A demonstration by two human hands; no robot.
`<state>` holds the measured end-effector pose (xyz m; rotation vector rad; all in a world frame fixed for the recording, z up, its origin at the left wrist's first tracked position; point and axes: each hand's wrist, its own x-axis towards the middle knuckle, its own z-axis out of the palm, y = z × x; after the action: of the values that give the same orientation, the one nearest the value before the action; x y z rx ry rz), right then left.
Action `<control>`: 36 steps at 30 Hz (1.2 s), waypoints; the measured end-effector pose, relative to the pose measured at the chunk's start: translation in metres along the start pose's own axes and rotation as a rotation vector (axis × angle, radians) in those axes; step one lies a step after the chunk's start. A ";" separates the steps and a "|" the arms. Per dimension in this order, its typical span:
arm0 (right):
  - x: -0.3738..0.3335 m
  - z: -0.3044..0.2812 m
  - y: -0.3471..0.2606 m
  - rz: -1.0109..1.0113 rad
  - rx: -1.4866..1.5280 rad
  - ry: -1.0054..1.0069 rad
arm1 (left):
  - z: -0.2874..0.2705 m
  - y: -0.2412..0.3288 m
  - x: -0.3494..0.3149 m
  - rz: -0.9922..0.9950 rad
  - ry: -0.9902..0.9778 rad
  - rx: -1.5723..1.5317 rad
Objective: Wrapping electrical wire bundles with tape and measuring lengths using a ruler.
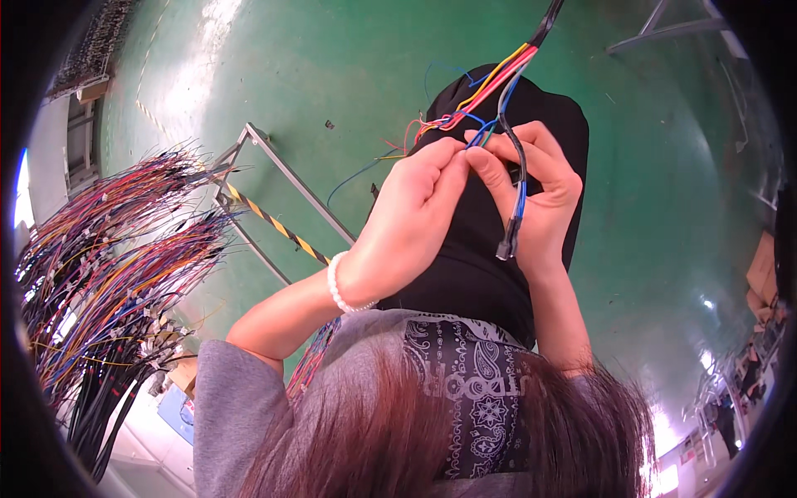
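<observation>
A wire harness (508,76) comes down from the top of the view, its black sheath splitting into red, pink, yellow, blue and grey wires over my dark-clad lap. My left hand (419,203) is closed, thumb and forefinger pinching blue wires from the bundle. Close against it, my right hand (535,178) pinches the same blue wires between thumb and fingertips. A black-sleeved branch hangs over the right hand and ends in a black connector (508,239). Loose red, yellow and blue wire ends stick out left of the bundle. The exact pinch point is partly hidden by my fingers.
Large bundles of coloured wires (124,249) hang at the left on a metal frame (286,178) marked with yellow-black tape (274,222). The floor (332,75) is green. Cardboard boxes (762,270) stand at the far right, and a grey metal bar (672,31) at the top right.
</observation>
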<state>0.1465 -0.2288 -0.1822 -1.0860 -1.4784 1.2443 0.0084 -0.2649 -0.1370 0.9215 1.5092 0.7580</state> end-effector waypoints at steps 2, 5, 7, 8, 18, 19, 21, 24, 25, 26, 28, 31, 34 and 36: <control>0.005 -0.002 -0.006 0.060 0.057 -0.031 | 0.008 -0.006 -0.002 0.139 0.063 -0.018; 0.011 -0.018 0.003 0.086 0.014 -0.226 | 0.004 -0.007 -0.005 0.249 0.086 0.022; 0.008 -0.021 0.011 0.279 0.400 -0.383 | -0.007 -0.003 -0.006 0.217 0.047 0.080; 0.004 -0.025 0.013 0.441 0.532 -0.454 | -0.012 0.002 -0.005 0.179 -0.008 0.092; 0.035 -0.018 0.024 0.658 0.813 -0.679 | -0.028 0.033 0.000 -0.264 -0.229 -0.276; 0.038 -0.020 0.024 0.629 0.798 -0.667 | -0.028 0.036 -0.001 -0.317 -0.236 -0.301; 0.043 -0.021 0.018 0.667 0.744 -0.700 | -0.030 0.034 0.000 -0.310 -0.243 -0.291; 0.043 -0.019 0.014 0.556 0.657 -0.635 | -0.031 0.030 0.001 -0.298 -0.256 -0.259; 0.042 -0.019 0.012 0.558 0.651 -0.615 | -0.032 0.027 0.000 -0.294 -0.258 -0.237; 0.041 -0.020 0.010 0.559 0.645 -0.595 | -0.031 0.025 0.000 -0.295 -0.257 -0.239; 0.039 -0.021 0.008 0.556 0.631 -0.592 | -0.030 0.022 0.000 -0.195 -0.238 -0.160; 0.037 -0.024 0.005 0.570 0.607 -0.578 | -0.028 0.021 0.000 -0.112 -0.200 -0.045; 0.035 -0.028 -0.003 0.596 0.612 -0.563 | -0.025 0.024 -0.001 -0.071 -0.182 0.021; 0.030 -0.029 -0.009 0.602 0.628 -0.561 | -0.023 0.014 -0.002 0.029 -0.129 0.139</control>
<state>0.1677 -0.1943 -0.1678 -0.7880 -1.0030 2.3897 -0.0123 -0.2587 -0.1206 1.0780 1.4510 0.6087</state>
